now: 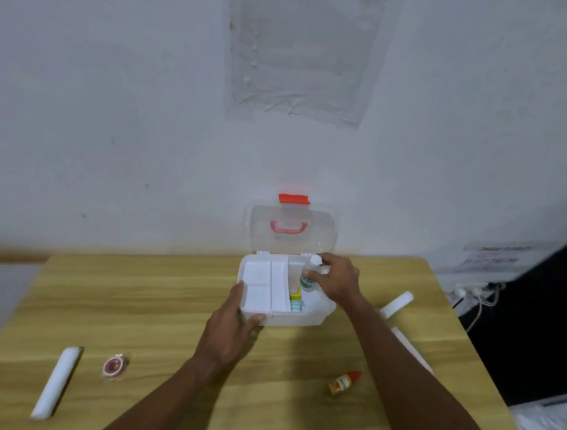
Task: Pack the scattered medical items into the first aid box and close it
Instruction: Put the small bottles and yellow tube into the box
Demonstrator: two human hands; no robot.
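The white first aid box (315, 314) stands open at the table's far middle, its clear lid (291, 229) with a red latch upright against the wall. A white divided tray (259, 287) sits in its left part. My left hand (232, 326) grips the box's front left corner. My right hand (336, 280) holds a small white bottle (310, 274) with a green label upright over the box's right part, above a yellow and a teal item. On the table lie a white roll (57, 382), a red tape reel (115, 367), a red-capped dropper bottle (344, 383) and another white roll (397, 303).
The wooden table (173, 308) meets a white wall at the back. A power strip with cables (476, 292) and a dark object lie off the right edge. A white long item shows partly behind my right forearm.
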